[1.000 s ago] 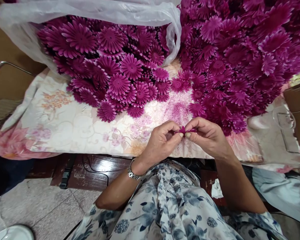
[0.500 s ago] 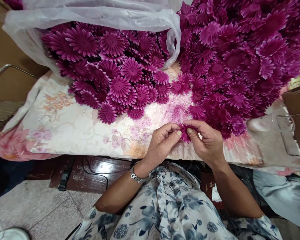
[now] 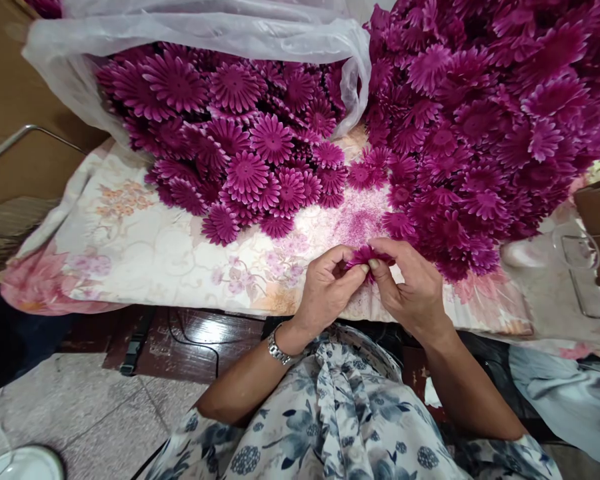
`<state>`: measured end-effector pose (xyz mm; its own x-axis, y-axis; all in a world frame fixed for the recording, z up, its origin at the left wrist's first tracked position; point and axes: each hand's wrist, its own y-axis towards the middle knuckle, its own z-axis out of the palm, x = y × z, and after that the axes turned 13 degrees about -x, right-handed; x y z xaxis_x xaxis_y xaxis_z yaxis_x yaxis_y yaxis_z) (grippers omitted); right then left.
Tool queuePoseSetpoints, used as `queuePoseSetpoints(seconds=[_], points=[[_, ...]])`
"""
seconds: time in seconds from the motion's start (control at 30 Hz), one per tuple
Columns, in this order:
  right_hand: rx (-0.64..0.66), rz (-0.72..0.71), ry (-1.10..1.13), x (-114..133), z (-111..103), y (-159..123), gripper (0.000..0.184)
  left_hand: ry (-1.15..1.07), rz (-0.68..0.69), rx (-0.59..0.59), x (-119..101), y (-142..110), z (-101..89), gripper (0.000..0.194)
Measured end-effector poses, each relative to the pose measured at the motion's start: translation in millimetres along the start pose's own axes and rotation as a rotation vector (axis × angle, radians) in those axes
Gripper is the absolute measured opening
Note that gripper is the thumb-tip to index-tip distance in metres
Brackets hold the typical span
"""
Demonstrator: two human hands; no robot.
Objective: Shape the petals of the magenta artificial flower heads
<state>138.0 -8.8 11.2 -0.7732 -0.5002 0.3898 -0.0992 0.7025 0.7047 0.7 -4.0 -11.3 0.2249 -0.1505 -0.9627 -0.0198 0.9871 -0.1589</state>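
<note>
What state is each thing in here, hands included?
Left hand: fingers pinching the held flower
Right hand: fingers pinching the same flower
Held flower: partly hidden by fingers
Plastic bag: open, flowers spilling out
Flower pile: loosely heaped
Tablecloth: spread, speckled purple
Wristwatch: worn, left wrist

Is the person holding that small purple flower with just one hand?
No, the left hand and the right hand both pinch the purple flower between thumb and fingers.
</note>
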Motion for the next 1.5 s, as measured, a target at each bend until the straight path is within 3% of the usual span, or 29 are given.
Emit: queuePoseSetpoints(seconds=[0.1,0.27,0.43,0.57,0.7,0.8,0.87,0.93,1.0,1.07,1.17,1.23,1.33,1.5], points=[[0.033,0.058,0.09,-2,-1,1,0.011,-0.022,0.007,0.008,1,0,-1.8,0.018],[-0.069,0.074,0.08,-4,1,-3,0.011,-0.113,-0.072,0.001,3,-1,-2.0,0.019],[-0.217,0.074,-0.031,-6,-4,-4,0.015,-0.297,-0.127,-0.205,-2,2,2.3,0.019],[-0.335,0.097,-0.153,-23,-28,8,0.015,-0.305,-0.152,-0.215,-8,6,1.3,0.018],[-0.477,0.132,-0.371,-63,-63,28,0.013,-0.256,-0.143,-0.182,-9,7,0.9,0.015],[-0.37,0.213,-0.48,-93,-81,38,0.02,-0.266,-0.168,-0.191,-9,8,4.0,0.018],[-0.345,0.191,-0.539,-98,-85,38,0.027,-0.259,-0.184,-0.217,-10,9,6.6,0.02],[-0.371,0.138,-0.521,-87,-81,33,0.027,-0.228,-0.191,-0.229,-10,9,8.7,0.018],[-0.357,0.107,-0.366,-64,-69,27,0.023,-0.2,-0.18,-0.199,-9,9,10.4,0.014],[-0.211,0.131,-0.132,-38,-53,21,0.022,-0.192,-0.147,-0.139,-7,7,11.6,0.011],[0.108,0.248,0.18,-11,-30,14,0.03,-0.144,-0.091,-0.036,-4,4,12.3,0.011],[0.194,0.36,0.312,-6,-20,10,0.023,-0.095,-0.076,0.008,-5,2,11.5,0.012],[0.2,0.505,0.438,-11,-14,5,0.011,-0.037,-0.05,0.028,-7,1,9.0,0.012],[0.209,0.583,0.486,-18,-17,0,0.009,0.006,0.032,0.034,-9,3,5.0,0.011]])
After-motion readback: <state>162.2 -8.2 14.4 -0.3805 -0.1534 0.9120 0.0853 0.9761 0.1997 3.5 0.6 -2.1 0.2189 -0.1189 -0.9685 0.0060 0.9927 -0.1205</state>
